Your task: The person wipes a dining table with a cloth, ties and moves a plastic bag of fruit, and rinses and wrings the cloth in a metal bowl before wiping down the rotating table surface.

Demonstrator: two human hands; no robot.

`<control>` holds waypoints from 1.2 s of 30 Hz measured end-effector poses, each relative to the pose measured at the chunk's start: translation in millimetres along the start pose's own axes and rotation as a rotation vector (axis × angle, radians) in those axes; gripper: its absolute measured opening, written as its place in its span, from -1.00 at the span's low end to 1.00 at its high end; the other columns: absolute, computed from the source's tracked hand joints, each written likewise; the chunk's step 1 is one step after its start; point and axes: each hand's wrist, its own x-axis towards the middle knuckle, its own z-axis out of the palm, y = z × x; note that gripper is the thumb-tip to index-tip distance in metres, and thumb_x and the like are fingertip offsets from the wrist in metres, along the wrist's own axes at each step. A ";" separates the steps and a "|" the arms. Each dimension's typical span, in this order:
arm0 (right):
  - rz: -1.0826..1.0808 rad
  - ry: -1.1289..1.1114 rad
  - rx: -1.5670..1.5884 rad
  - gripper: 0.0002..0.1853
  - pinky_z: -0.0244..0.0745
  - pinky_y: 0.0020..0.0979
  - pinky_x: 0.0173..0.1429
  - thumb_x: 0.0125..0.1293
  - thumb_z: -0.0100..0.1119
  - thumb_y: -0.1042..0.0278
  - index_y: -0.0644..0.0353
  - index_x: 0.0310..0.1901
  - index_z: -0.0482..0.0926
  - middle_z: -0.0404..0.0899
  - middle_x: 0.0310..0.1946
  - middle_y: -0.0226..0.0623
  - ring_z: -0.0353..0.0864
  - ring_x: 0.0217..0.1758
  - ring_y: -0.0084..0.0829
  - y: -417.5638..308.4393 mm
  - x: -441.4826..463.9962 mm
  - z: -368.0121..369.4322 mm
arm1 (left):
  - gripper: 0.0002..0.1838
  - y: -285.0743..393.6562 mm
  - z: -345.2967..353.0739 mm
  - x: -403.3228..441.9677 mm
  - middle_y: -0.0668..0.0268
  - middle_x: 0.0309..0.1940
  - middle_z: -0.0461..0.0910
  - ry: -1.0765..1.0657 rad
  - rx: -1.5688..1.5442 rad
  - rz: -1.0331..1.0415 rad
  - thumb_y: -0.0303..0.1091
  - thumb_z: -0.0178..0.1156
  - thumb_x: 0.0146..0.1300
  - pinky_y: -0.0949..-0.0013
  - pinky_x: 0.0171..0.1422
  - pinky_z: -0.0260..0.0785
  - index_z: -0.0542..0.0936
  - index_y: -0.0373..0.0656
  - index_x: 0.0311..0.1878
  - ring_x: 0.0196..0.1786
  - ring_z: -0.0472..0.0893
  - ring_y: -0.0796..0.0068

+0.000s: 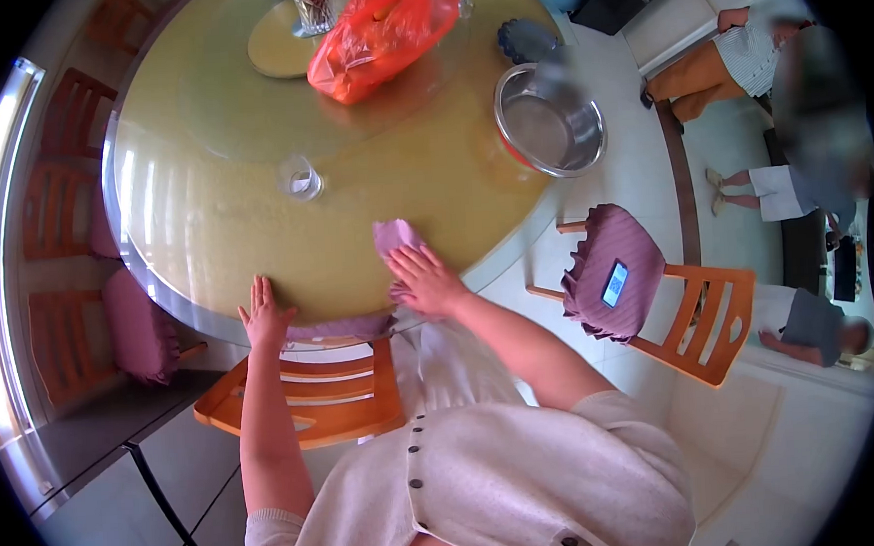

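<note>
My right hand (426, 280) lies flat on a pink cloth (396, 236) near the front edge of the round table (226, 215). Its fingers are stretched out, and part of the cloth shows beyond the fingertips and beside the palm. My left hand (265, 314) rests at the table's edge with its fingers extended, touching the surface and holding nothing. Between and beyond both hands stands a clear plastic cup (301, 179). Farther right on the tabletop is a steel basin (552, 129) with some red on its outside.
A red plastic bag (382, 39) sits on the glass turntable, near a glass holder (312, 5) of thin sticks. A dark scalloped dish (527, 41) lies beyond the basin. One cushioned chair (610, 264) at right holds a phone (615, 283). Another chair (330, 392) stands before me. Several people are at right.
</note>
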 end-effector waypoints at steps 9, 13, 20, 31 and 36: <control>0.337 0.080 -0.148 -0.22 -0.27 -0.08 0.58 0.26 0.05 0.00 0.18 0.44 0.09 -0.03 0.51 -0.18 -0.13 0.58 -0.24 147.7 9.4 -41.1 | 0.08 15.9 -0.7 1.2 0.43 0.57 -0.23 0.003 -0.063 -0.089 -0.10 0.37 0.07 -0.12 0.58 -0.30 -0.12 0.00 0.54 0.58 -0.12 0.46; 0.512 0.141 -0.133 -0.21 -0.28 -0.05 0.58 0.27 0.04 0.00 0.23 0.44 0.07 -0.05 0.50 -0.11 -0.15 0.58 -0.15 167.3 71.7 -40.0 | 0.12 28.3 -12.9 -1.4 0.42 0.57 -0.24 -0.029 -0.093 -0.160 -0.11 0.42 0.02 -0.14 0.57 -0.30 -0.11 -0.01 0.54 0.58 -0.11 0.43; 0.523 0.111 -0.137 -0.17 -0.35 -0.04 0.58 0.29 -0.02 -0.09 0.24 0.46 0.03 -0.09 0.52 -0.14 -0.20 0.59 -0.14 165.8 168.6 -38.3 | 0.16 32.5 -14.8 2.2 0.46 0.57 -0.23 -0.019 -0.079 -0.193 -0.15 0.46 -0.04 -0.14 0.57 -0.26 -0.11 0.01 0.54 0.58 -0.10 0.45; 0.201 0.095 -0.128 -0.20 -0.32 -0.09 0.59 0.32 -0.05 -0.09 0.22 0.46 0.04 -0.07 0.51 -0.18 -0.16 0.58 -0.20 114.7 111.6 -18.4 | 0.19 25.9 -6.1 3.4 0.46 0.57 -0.21 -0.011 -0.071 -0.176 -0.10 0.48 -0.08 -0.14 0.56 -0.21 -0.10 0.03 0.54 0.58 -0.09 0.44; 0.247 0.072 -0.129 -0.21 -0.32 -0.10 0.59 0.32 -0.04 -0.08 0.19 0.46 0.04 -0.07 0.51 -0.19 -0.16 0.58 -0.21 91.5 58.4 -18.7 | 0.19 22.9 -1.9 5.1 0.44 0.57 -0.20 0.003 -0.070 -0.150 -0.10 0.48 -0.08 -0.13 0.56 -0.18 -0.09 0.01 0.53 0.57 -0.08 0.43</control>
